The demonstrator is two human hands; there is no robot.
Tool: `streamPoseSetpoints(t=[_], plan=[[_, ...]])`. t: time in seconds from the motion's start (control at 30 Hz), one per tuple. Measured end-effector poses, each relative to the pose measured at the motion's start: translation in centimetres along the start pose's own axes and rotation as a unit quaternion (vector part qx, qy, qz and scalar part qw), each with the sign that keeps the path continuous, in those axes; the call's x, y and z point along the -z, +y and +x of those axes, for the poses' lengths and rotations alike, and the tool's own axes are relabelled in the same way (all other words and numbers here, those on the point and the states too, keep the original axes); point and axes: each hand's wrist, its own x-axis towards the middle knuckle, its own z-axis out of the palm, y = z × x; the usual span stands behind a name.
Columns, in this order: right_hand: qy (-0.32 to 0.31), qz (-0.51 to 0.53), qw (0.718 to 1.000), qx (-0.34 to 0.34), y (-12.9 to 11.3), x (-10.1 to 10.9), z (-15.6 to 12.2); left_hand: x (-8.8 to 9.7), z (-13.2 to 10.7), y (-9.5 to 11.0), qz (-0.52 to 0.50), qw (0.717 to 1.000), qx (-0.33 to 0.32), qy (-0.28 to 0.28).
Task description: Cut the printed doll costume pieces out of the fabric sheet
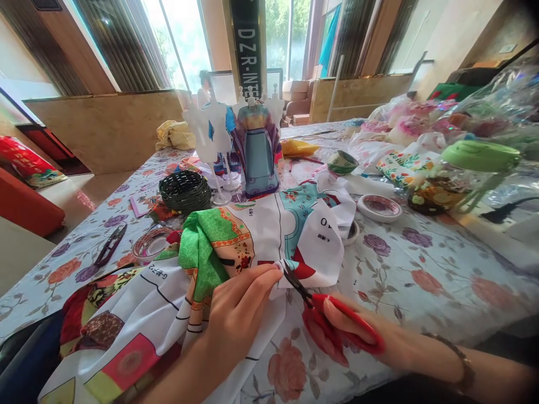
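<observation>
My left hand pinches the edge of a white printed fabric sheet with green, orange and teal pattern pieces, spread over the floral tablecloth. My right hand is closed on red-handled scissors. Their dark blades point up and left, and the tips touch the fabric edge right beside my left fingertips. More of the printed fabric lies bunched at the lower left.
A dark woven basket, small dress forms and a doll-size gown stand mid-table. Tape rolls, black thread snips, a green-lidded jar and plastic bags crowd the right. A floral tablecloth covers the table.
</observation>
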Motion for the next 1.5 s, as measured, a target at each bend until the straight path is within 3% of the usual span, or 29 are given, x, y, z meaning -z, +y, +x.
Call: streamPoseSetpoints(t=[0.2, 0.43, 0.7, 0.93, 1.1, 1.2, 1.4, 1.5], plan=[[0.06, 0.04, 0.996, -0.045, 0.2, -0.3, -0.1, 0.1, -0.1, -0.1, 0.011, 1.0, -0.014, -0.014], [0.079, 0.086, 0.993, -0.014, 1.8, 0.1, -0.3, 0.2, -0.2, -0.2, -0.007, 1.0, -0.019, -0.014], [0.072, 0.093, 0.992, -0.045, 1.3, 0.2, -0.1, 0.0, 0.8, 0.5, -0.027, 0.998, 0.054, 0.01], [0.022, 0.114, 0.992, -0.054, 1.1, 0.1, -0.2, -0.3, 1.3, 0.8, -0.088, 0.978, 0.191, -0.01], [-0.033, 0.033, 0.999, -0.021, 0.1, 0.3, -0.7, -0.4, 1.2, 0.7, -0.145, 0.954, 0.26, -0.04], [-0.054, -0.025, 0.998, -0.003, -0.2, 0.3, -1.2, -0.4, 1.3, 0.5, -0.152, 0.949, 0.271, -0.042], [-0.099, 0.126, 0.987, -0.017, 0.6, -0.1, -1.2, -0.5, 1.4, 0.2, -0.166, 0.947, 0.27, -0.047], [-0.104, 0.11, 0.988, -0.018, 0.8, -0.3, -1.2, -0.5, 1.4, 0.3, -0.168, 0.957, 0.235, -0.042]])
